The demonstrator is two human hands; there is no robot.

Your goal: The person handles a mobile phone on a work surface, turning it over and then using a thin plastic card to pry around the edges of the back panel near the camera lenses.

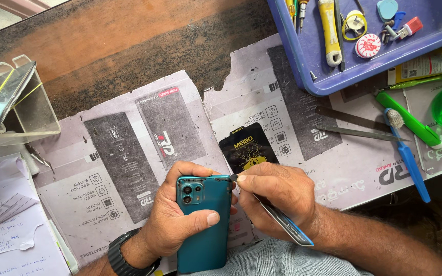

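The left hand [180, 214] is closed around a teal phone [205, 220], holding it upright with its back cover and camera block facing up, thumb across the cover. The right hand [277, 197] pinches a thin pry tool [282, 220] like a pen, its tip at the phone's top right corner, just at the seam. The cover looks still seated; no gap is visible along the edges, so the opening seems barely begun. Beyond the hands, flattened battery boxes [129, 153] cover the worktop [103, 41]. Farther right lie a blue toothbrush [407, 153] and a blue tray [308, 56] of small tools.
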